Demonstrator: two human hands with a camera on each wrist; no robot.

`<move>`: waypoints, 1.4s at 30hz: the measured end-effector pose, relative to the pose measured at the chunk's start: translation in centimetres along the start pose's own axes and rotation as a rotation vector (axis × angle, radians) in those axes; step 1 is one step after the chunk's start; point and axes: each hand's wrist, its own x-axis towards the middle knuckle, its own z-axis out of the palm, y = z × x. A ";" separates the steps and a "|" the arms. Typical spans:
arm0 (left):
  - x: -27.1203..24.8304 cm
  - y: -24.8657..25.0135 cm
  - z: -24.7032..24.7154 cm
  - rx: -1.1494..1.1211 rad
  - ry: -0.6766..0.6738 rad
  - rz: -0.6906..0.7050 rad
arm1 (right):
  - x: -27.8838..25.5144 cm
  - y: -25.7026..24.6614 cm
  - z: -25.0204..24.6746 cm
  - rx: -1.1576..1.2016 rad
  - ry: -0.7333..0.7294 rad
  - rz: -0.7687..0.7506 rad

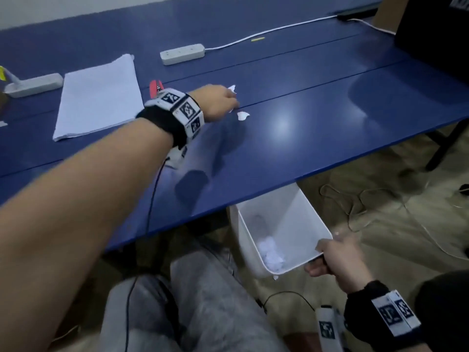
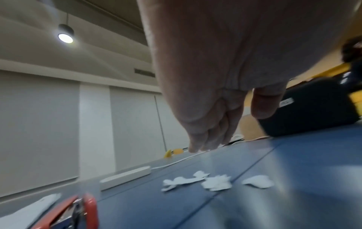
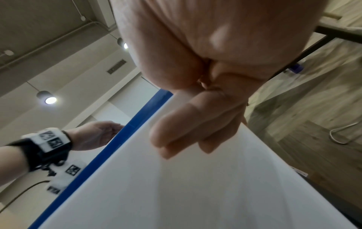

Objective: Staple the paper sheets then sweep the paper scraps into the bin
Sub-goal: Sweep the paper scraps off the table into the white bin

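Several white paper scraps [image 1: 243,115] [image 2: 216,182] lie on the blue table [image 1: 304,138]. My left hand [image 1: 220,100] [image 2: 207,139] hovers just above them with straight fingers held together, holding nothing. A stack of paper sheets [image 1: 99,97] lies to the left, and a red stapler [image 1: 155,88] [image 2: 78,212] sits beside my wrist. My right hand [image 1: 330,260] [image 3: 192,128] grips the rim of the white bin [image 1: 281,229] [image 3: 176,186], held tilted below the table's near edge. Crumpled scraps [image 1: 271,252] lie inside it.
Two white power strips [image 1: 182,54] [image 1: 34,85] and a white cable [image 1: 266,31] lie at the back of the table. A black case [image 1: 431,34] stands at the far right. Cables trail on the wooden floor [image 1: 380,212]. My grey-trousered legs [image 1: 203,301] are under the table.
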 end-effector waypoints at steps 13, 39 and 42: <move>9.1 -1.2 1.4 0.254 -0.187 0.077 | 2.0 -1.1 0.6 -0.038 0.023 0.057; 4.5 -5.0 3.0 0.327 -0.199 -0.083 | 2.2 -1.1 1.4 0.032 -0.022 0.037; 3.1 -3.6 3.3 0.184 -0.174 -0.056 | 2.1 -1.2 2.2 0.026 -0.037 0.021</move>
